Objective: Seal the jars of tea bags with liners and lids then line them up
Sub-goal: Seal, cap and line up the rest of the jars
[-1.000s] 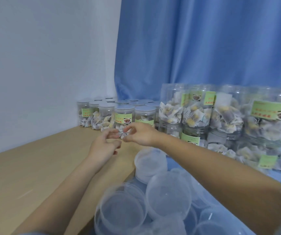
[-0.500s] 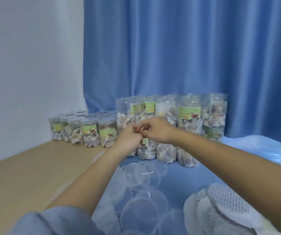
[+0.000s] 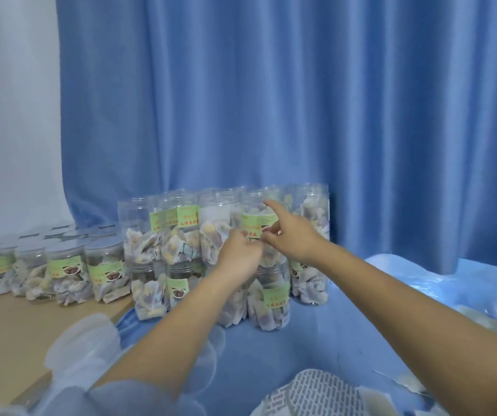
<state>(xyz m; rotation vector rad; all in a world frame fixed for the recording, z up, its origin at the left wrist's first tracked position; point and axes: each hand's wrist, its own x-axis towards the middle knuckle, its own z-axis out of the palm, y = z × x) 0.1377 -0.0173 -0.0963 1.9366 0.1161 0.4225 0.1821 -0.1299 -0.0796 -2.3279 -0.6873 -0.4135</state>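
My left hand and my right hand meet fingertip to fingertip in front of the stacked open jars of tea bags. Between them they pinch a small thin liner, which the fingers mostly hide. My right index finger sticks out straight towards the upper jars. Sealed jars with grey lids stand in rows at the left on the wooden table. Loose clear lids lie at the lower left. A patterned stack of liners sits at the bottom.
A blue sheet covers the surface under the open jars. A blue curtain hangs close behind them, with a white wall at the left. Crumpled clear plastic lies at the right.
The view has swung right and up, so the lids slid to the lower left. Both hands stayed joined and rose in front of the stacked jars. My right index finger has straightened.
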